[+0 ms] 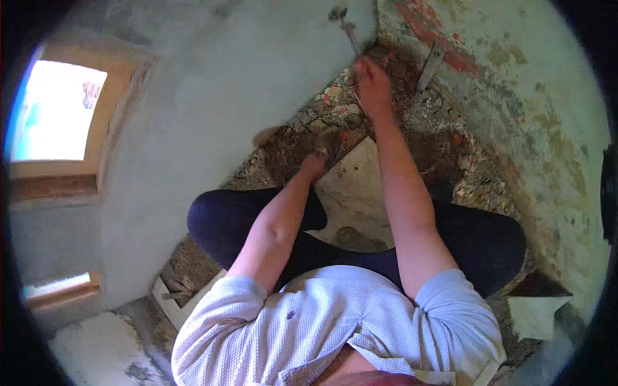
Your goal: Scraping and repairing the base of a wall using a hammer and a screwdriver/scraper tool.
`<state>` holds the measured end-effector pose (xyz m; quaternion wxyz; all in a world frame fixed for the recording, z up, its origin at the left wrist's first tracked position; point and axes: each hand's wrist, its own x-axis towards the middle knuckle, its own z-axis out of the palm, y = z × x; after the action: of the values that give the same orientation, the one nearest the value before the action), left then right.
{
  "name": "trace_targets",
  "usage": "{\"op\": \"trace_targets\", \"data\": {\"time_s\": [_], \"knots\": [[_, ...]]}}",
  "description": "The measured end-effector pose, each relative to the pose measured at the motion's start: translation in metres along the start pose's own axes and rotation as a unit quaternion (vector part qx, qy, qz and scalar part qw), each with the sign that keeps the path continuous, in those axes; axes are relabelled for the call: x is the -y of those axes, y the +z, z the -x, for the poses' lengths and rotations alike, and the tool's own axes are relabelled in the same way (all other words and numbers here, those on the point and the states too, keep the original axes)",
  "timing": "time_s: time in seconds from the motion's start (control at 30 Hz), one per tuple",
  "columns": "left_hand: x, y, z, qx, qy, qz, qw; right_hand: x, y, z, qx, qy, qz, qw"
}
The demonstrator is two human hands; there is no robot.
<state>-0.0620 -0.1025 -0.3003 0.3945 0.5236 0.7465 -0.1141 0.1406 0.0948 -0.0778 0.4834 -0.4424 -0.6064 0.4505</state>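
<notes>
My right hand point(373, 82) is closed around a hammer point(351, 40), reaching far forward into the corner. The hammer is raised toward the left wall, its dark head blurred. Nearer to me, my left hand point(315, 166) is curled low over the dark soil, close to the left edge of a pale square tile point(357, 186). What its fingers hold, if anything, I cannot make out. The tile lies flat between my bent legs with one corner pointing into the room's corner. A dark patch marks its near side.
Rubble of stones and broken bits point(331, 100) lines the foot of the left wall point(212, 96). More rubble point(479, 193) lies along the stained right wall point(547, 128). A flat strip point(430, 65) leans near the corner. Another pale tile point(537, 315) sits behind at right. A window point(61, 112) opens at left.
</notes>
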Motion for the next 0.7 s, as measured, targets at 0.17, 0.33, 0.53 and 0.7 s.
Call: {"op": "trace_targets", "data": {"time_s": [0.17, 0.33, 0.53, 0.7], "knots": [[-0.049, -0.024, 0.009, -0.098, 0.008, 0.155, 0.983, 0.075, -0.033, -0.048, -0.058, -0.214, 0.015, 0.975], [-0.061, -0.037, 0.031, -0.175, -0.064, 0.388, 0.903, 0.086, -0.014, -0.067, -0.078, -0.363, 0.007, 0.928], [-0.068, -0.118, 0.076, -0.12, 0.004, 0.095, 0.988, -0.111, -0.009, 0.011, 0.0, -0.138, 0.115, 0.984], [-0.064, -0.222, 0.154, -0.102, -0.023, -0.008, 0.994, -0.228, -0.022, 0.096, 0.161, 0.103, 0.293, 0.937]]}}
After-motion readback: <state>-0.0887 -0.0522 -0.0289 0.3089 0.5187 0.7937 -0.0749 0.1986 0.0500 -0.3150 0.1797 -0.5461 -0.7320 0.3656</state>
